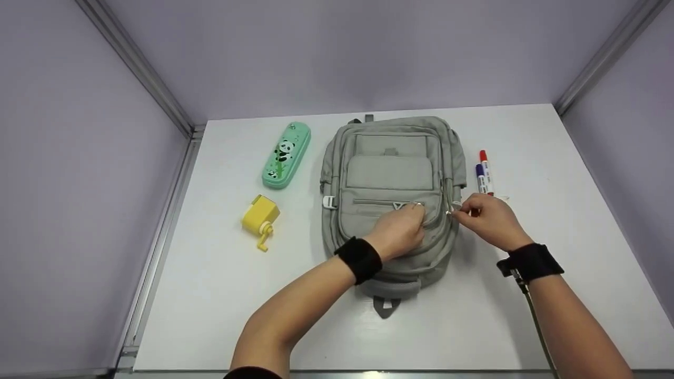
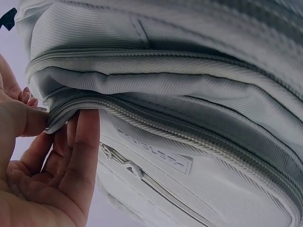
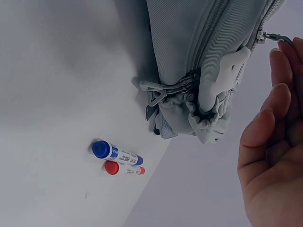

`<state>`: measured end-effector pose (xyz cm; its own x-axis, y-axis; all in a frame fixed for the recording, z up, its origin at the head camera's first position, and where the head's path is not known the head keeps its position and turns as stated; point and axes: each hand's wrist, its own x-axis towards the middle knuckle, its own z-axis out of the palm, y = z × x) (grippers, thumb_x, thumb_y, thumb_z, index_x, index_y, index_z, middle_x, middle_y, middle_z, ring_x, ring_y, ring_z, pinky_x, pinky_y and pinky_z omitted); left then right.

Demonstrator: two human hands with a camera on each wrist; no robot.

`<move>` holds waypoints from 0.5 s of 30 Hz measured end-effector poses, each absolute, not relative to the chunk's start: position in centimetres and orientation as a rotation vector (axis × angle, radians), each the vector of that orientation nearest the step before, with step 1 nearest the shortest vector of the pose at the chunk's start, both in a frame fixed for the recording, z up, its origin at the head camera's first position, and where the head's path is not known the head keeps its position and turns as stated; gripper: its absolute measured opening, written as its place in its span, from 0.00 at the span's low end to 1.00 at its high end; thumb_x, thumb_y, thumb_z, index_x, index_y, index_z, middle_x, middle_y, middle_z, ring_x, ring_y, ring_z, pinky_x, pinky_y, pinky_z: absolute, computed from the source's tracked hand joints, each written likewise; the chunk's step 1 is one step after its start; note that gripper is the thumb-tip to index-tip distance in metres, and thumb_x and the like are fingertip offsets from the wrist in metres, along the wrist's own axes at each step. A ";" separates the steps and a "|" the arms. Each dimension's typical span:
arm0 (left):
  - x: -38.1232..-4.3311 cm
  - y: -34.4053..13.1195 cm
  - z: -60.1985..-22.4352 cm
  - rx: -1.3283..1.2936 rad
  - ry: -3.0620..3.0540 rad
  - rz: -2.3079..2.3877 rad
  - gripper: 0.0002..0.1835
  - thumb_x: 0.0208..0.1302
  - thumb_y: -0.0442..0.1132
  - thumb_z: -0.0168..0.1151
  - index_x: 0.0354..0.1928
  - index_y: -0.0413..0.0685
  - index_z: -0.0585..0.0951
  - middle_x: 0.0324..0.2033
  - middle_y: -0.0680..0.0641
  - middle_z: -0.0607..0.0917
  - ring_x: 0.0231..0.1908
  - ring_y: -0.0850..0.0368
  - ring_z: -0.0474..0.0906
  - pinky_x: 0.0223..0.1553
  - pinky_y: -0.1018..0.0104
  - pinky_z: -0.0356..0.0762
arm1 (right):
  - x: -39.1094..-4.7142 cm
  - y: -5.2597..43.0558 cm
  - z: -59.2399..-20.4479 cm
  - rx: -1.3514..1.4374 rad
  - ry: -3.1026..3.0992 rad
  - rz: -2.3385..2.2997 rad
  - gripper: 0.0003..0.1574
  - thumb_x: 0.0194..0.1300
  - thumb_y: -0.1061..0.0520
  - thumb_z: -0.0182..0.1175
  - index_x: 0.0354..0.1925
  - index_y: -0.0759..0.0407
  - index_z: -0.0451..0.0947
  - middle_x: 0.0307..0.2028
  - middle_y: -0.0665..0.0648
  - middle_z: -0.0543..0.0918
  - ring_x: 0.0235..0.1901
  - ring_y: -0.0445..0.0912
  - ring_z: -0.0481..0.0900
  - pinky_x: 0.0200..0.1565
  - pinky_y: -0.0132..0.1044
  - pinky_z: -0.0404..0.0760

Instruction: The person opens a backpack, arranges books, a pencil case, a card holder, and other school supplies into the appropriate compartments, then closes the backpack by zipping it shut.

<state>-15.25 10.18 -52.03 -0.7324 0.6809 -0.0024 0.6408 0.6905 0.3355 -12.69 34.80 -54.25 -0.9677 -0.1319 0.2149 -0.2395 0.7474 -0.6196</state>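
A grey backpack lies flat on the white table, its front pockets facing up. With thumb and fingers, my left hand pinches the zippered edge of a front compartment. At the bag's right side, my right hand holds a small zipper pull whose slider sits on the zipper track. In the left wrist view, a smaller front pocket zipper runs below the pinched edge. Other zipper pulls hang loose at the bag's side.
Blue marker and red marker lie right of the backpack. To its left are a green panda pencil case and a yellow pencil sharpener with a crank. Panels stand around the white table.
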 end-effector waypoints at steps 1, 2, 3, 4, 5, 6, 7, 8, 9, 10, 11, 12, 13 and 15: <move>-15.2 10.2 -52.0 1.092 2.769 0.479 0.03 0.69 0.37 0.54 0.42 0.48 0.75 0.42 0.49 0.82 0.39 0.53 0.83 0.37 0.58 0.81 | -12.6 34.8 -54.3 0.296 -2.792 1.019 0.09 0.64 0.55 0.71 0.27 0.52 0.83 0.27 0.47 0.77 0.26 0.45 0.72 0.28 0.37 0.69; -15.2 10.1 -52.0 1.095 2.766 0.479 0.03 0.70 0.37 0.54 0.42 0.48 0.75 0.42 0.49 0.82 0.39 0.53 0.82 0.37 0.58 0.81 | -12.6 34.8 -54.3 0.294 -2.796 1.020 0.09 0.64 0.55 0.71 0.27 0.52 0.83 0.27 0.47 0.77 0.27 0.45 0.72 0.28 0.37 0.69; -15.2 10.1 -52.0 1.097 2.765 0.479 0.03 0.70 0.37 0.54 0.42 0.48 0.75 0.42 0.49 0.82 0.39 0.54 0.82 0.37 0.59 0.81 | -12.6 34.8 -54.3 0.293 -2.799 1.020 0.09 0.64 0.55 0.71 0.27 0.52 0.83 0.27 0.47 0.77 0.27 0.45 0.72 0.28 0.37 0.69; -15.3 10.1 -52.0 1.099 2.763 0.478 0.03 0.70 0.38 0.55 0.42 0.48 0.75 0.42 0.49 0.81 0.39 0.54 0.82 0.36 0.59 0.80 | -12.5 34.7 -54.3 0.294 -2.801 1.021 0.09 0.64 0.55 0.71 0.28 0.52 0.83 0.27 0.47 0.78 0.27 0.45 0.72 0.29 0.37 0.69; -15.3 10.0 -52.0 1.102 2.761 0.479 0.03 0.70 0.38 0.54 0.42 0.48 0.75 0.41 0.49 0.81 0.38 0.55 0.81 0.36 0.59 0.80 | -12.4 34.7 -54.2 0.294 -2.802 1.023 0.09 0.65 0.54 0.71 0.28 0.52 0.83 0.27 0.47 0.78 0.27 0.45 0.72 0.29 0.37 0.69; -15.3 10.0 -52.1 1.105 2.762 0.479 0.02 0.70 0.38 0.54 0.41 0.49 0.74 0.41 0.50 0.81 0.38 0.55 0.81 0.36 0.59 0.80 | -12.4 34.7 -54.2 0.289 -2.805 1.032 0.09 0.65 0.54 0.71 0.28 0.51 0.83 0.27 0.47 0.78 0.27 0.45 0.72 0.29 0.37 0.69; -15.3 10.0 -52.1 1.110 2.765 0.478 0.02 0.70 0.38 0.54 0.40 0.49 0.74 0.40 0.50 0.81 0.37 0.55 0.81 0.35 0.60 0.80 | -12.3 34.6 -54.1 0.291 -2.804 1.037 0.09 0.65 0.55 0.71 0.27 0.52 0.83 0.27 0.48 0.77 0.27 0.45 0.72 0.29 0.37 0.69; -15.3 10.0 -52.1 1.114 2.765 0.478 0.01 0.69 0.37 0.54 0.39 0.49 0.74 0.40 0.50 0.81 0.36 0.56 0.80 0.35 0.60 0.79 | -12.2 34.6 -54.1 0.292 -2.803 1.042 0.09 0.64 0.55 0.71 0.27 0.52 0.83 0.27 0.48 0.77 0.27 0.45 0.72 0.29 0.36 0.69; -15.3 10.0 -52.2 1.117 2.767 0.481 0.00 0.69 0.37 0.54 0.39 0.50 0.74 0.39 0.50 0.81 0.36 0.56 0.80 0.35 0.60 0.79 | -12.1 34.5 -54.0 0.295 -2.801 1.049 0.09 0.64 0.55 0.71 0.27 0.52 0.83 0.27 0.48 0.77 0.27 0.45 0.72 0.29 0.36 0.69; -15.3 10.0 -52.2 1.121 2.767 0.485 0.00 0.69 0.37 0.54 0.38 0.50 0.74 0.39 0.50 0.81 0.35 0.56 0.80 0.34 0.61 0.79 | -12.1 34.5 -53.9 0.297 -2.797 1.056 0.09 0.64 0.56 0.71 0.27 0.51 0.83 0.27 0.48 0.77 0.27 0.45 0.72 0.30 0.36 0.69; -15.3 10.0 -52.3 1.126 2.768 0.489 0.01 0.69 0.37 0.54 0.38 0.50 0.74 0.39 0.50 0.81 0.35 0.56 0.80 0.34 0.61 0.79 | -12.0 34.4 -53.9 0.297 -2.796 1.062 0.10 0.64 0.56 0.71 0.27 0.51 0.83 0.27 0.48 0.77 0.27 0.45 0.72 0.30 0.35 0.69; -15.4 10.1 -52.3 1.129 2.771 0.492 0.01 0.69 0.36 0.55 0.37 0.50 0.73 0.38 0.50 0.81 0.35 0.56 0.80 0.34 0.61 0.79 | -11.9 34.4 -53.8 0.298 -2.796 1.069 0.10 0.64 0.56 0.71 0.26 0.51 0.82 0.26 0.48 0.77 0.27 0.45 0.71 0.30 0.35 0.69; -15.4 10.1 -52.4 1.130 2.772 0.495 0.01 0.68 0.37 0.55 0.37 0.50 0.74 0.38 0.50 0.81 0.35 0.55 0.80 0.34 0.61 0.79 | -11.8 34.3 -53.8 0.301 -2.796 1.074 0.10 0.64 0.56 0.71 0.26 0.51 0.82 0.26 0.48 0.77 0.27 0.44 0.71 0.30 0.35 0.69; -15.4 10.1 -52.4 1.127 2.774 0.497 0.01 0.68 0.37 0.55 0.38 0.49 0.75 0.38 0.50 0.81 0.35 0.55 0.80 0.34 0.60 0.79 | -11.7 34.2 -53.7 0.310 -2.797 1.077 0.11 0.64 0.56 0.71 0.26 0.50 0.82 0.26 0.48 0.77 0.27 0.44 0.71 0.30 0.35 0.69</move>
